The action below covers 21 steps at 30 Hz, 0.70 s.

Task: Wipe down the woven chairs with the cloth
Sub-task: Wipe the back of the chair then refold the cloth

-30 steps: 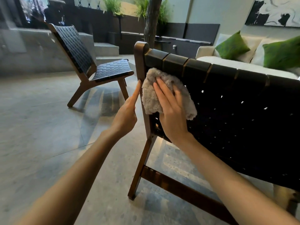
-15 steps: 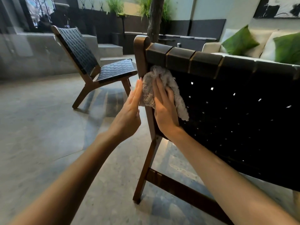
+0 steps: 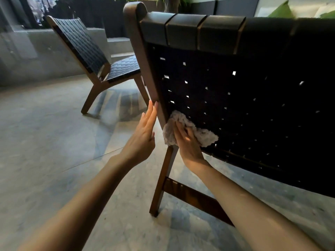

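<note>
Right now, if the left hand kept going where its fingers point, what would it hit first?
The wooden side post of the near chair. The left hand's straight fingertips seem to touch its edge, though depth is unclear.

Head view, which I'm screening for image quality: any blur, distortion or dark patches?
Head view: wide-angle bends the near chair's frame; head view: its woven back is backlit, nearly black, light pricking through gaps; head view: right hand and cloth slightly motion-smeared; far chair reasonably sharp.
</note>
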### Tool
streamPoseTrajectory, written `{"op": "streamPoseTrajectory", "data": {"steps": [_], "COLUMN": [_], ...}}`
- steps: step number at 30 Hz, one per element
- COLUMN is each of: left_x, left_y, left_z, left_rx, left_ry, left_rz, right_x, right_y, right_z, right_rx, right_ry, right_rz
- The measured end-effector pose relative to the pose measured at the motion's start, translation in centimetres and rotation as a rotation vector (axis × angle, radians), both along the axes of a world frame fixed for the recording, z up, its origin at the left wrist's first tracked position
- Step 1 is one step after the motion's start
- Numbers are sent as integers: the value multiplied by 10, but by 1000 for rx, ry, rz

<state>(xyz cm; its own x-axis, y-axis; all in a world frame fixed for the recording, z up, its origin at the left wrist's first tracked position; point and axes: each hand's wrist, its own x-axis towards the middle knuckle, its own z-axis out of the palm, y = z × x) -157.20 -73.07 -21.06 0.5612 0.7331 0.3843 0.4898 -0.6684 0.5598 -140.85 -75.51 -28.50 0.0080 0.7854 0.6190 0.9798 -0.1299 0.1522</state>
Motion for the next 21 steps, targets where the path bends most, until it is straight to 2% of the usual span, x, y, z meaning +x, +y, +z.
{"op": "streamPoseTrajectory", "data": {"steps": [5, 8, 10, 14, 21], "left_x": [7, 9, 11, 16, 33], "left_y": [1, 0, -2, -10, -33], "left_z": [-9, -16, -22, -31, -38], "left_rx": [0, -22, -34, -54, -141], "left_ry": [-10, -3, 23, 111, 234], "left_rz": [9, 6, -10, 6, 14], "right_x": [6, 11, 10, 11, 32], "right_y": [2, 12, 13, 6, -38], "right_z": [-22, -27, -24, -8, -5], "right_rx": [-215, -530, -564, -573, -630], "right_ry": [24, 23, 14, 118, 40], "right_rz": [-115, -111, -146, -141, -193]}}
